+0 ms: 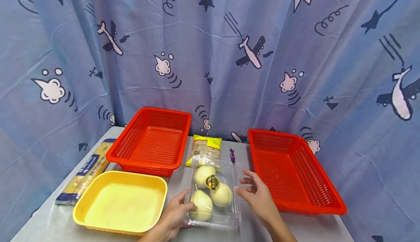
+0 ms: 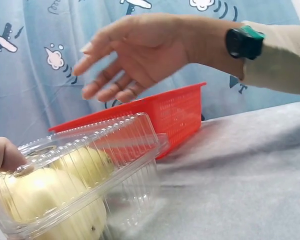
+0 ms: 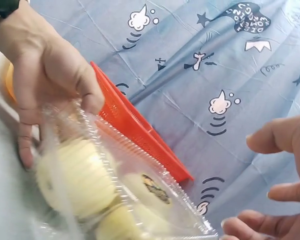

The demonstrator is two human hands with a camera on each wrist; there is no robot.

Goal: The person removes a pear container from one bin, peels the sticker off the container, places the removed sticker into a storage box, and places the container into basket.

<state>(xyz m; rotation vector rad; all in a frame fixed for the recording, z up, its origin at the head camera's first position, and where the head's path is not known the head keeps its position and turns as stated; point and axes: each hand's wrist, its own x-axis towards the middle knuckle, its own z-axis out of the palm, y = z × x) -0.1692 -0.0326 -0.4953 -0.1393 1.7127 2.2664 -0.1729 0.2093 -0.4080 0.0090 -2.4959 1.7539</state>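
Observation:
A clear plastic clamshell box (image 1: pixel 226 212) holds three pale yellow round fruits (image 1: pixel 221 194); a dark round sticker (image 1: pixel 212 182) is on its lid. My left hand (image 1: pixel 174 214) grips the box at its left side, thumb over the lid, and in the right wrist view the left hand (image 3: pixel 55 75) has its fingers beneath the edge. The box looks tilted in the left wrist view. Off the box's right side, my right hand (image 1: pixel 257 198) holds nothing, its fingers loosely bent and spread. That right hand (image 2: pixel 140 55) hovers above the box in the left wrist view.
Two red baskets (image 1: pixel 178 158), one at back left and one at right, flank the box. A yellow tray (image 1: pixel 160 202) sits at front left, beside a long yellow-and-blue packet (image 1: pixel 86 169). Behind the box lie a yellow-edged bag (image 1: pixel 206 149) and a small purple wrapped candy (image 1: pixel 232 156).

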